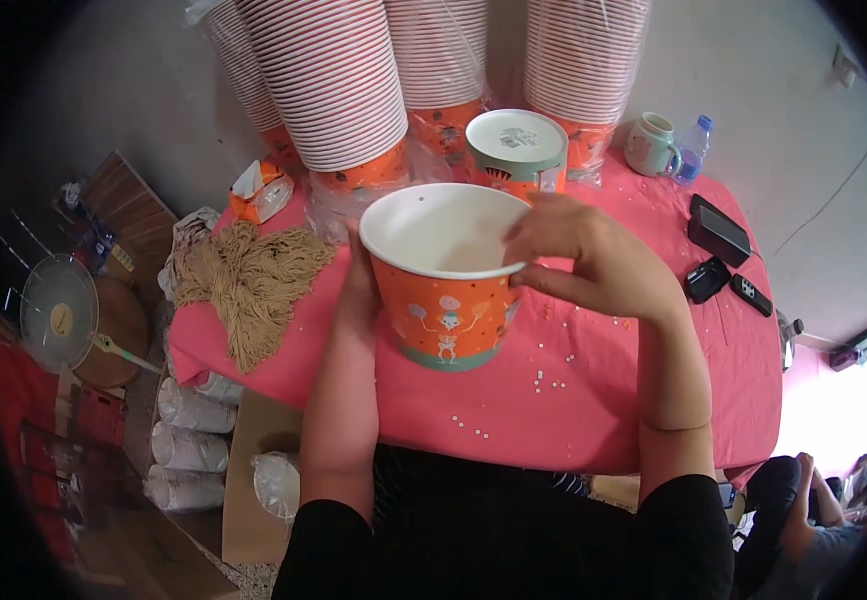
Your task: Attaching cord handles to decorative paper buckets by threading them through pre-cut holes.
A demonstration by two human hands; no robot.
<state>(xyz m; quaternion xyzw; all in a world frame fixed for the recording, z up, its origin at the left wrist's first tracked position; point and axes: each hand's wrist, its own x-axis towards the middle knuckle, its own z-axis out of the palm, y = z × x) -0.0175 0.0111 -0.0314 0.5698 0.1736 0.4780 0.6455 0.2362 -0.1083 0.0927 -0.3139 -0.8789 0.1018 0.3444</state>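
In front of me I hold a large orange paper bucket (pixel 448 320) with a white inside, a green base band and a skeleton print. It is tilted slightly so that its open mouth faces me. My left hand (pixel 358 275) is closed against its left side, most of the fingers hidden behind it. At the right rim my right hand (pixel 588 255) has its thumb outside and its bent fingers over the edge, gripping the rim. Just behind stands an upside-down bucket (pixel 516 140) with its white bottom up.
Tall stacks of buckets (pixel 328 90) in clear plastic line the wall. Brown string bundles (pixel 258 280) lie at left on the pink-covered table (pixel 593 430), small white dots at front. A mug (pixel 650 145), a bottle (pixel 693 150) and black devices (pixel 718 230) are at right. Another person (pixel 803 520) sits lower right.
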